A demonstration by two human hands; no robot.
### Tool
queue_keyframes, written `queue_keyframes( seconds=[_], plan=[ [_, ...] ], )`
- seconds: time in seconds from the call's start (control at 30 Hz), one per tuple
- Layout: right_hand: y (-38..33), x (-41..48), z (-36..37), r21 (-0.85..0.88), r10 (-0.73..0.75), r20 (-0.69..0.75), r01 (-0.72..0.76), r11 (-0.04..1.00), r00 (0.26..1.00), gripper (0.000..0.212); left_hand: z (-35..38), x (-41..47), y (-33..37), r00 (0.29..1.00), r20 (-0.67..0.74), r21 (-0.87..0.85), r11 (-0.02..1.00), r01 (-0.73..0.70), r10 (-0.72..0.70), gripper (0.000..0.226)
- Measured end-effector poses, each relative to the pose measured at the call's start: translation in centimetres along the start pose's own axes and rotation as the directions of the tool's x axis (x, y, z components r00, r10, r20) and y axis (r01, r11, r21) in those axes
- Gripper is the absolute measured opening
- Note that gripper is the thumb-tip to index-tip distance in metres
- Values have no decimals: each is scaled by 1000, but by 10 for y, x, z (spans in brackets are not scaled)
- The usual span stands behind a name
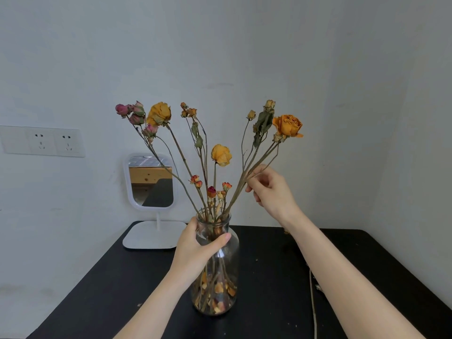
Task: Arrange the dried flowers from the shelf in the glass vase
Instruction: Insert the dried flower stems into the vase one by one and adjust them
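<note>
Squarely before us, the glass vase stands upright on the black table, near its middle. Our left hand grasps the vase just under the neck, with the thumb laid across the front of the glass and the fingers curled round the far side. The dried flowers stand in the vase, their stems fanning out from its mouth: pink buds lean left, yellow roses sit between, and an orange rose leans right. Our right hand is raised well above the vase mouth, and its thumb and curled fingers pinch the thin stems of the sprig that carries the orange rose. Loose petals lie in the bottom of the vase among the stem ends. A bare stem lies on the table beside our right forearm. Behind the vase to the left, a white standing mirror rests on the table's back corner, and wall sockets are set in the wall further left.
</note>
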State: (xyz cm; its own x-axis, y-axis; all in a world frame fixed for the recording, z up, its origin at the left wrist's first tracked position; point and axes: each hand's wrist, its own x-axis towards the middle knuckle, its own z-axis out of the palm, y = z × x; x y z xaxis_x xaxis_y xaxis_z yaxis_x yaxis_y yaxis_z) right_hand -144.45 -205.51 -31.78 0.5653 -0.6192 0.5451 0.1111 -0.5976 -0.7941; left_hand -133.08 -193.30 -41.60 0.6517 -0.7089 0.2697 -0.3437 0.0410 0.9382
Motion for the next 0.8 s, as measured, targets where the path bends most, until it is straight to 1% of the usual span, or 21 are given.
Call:
queue_keyframes(
  seconds=[0.17,0.3,0.4,0.53,0.7,0.73,0.8],
  plan=[
    [1,-3,-2,-43,0,8,1,999,1000,12,0,0,0,1000,-7,-2,1000,-3,3,74],
    [5,-5,1,-113,64,86,-54,992,994,13,0,-1,1,1000,-5,-7,1000,-6,6,74],
    [8,-7,5,-137,110,138,-91,986,984,16,0,-1,1,1000,-3,0,1000,-10,10,67],
    [6,-6,11,-168,139,192,-107,980,971,19,0,-1,0,1000,-13,0,1000,1,-1,70],
    [5,-3,19,-219,236,293,-175,960,927,17,0,-1,1,1000,-9,-2,1000,-12,12,67],
    [5,-2,19,-214,243,302,-183,960,922,17,0,-2,1,1000,-10,1,1000,-13,13,66],
    [4,-1,18,-194,245,305,-192,962,920,17,0,-2,1,1000,-13,2,1000,-13,13,56]
  ],
)
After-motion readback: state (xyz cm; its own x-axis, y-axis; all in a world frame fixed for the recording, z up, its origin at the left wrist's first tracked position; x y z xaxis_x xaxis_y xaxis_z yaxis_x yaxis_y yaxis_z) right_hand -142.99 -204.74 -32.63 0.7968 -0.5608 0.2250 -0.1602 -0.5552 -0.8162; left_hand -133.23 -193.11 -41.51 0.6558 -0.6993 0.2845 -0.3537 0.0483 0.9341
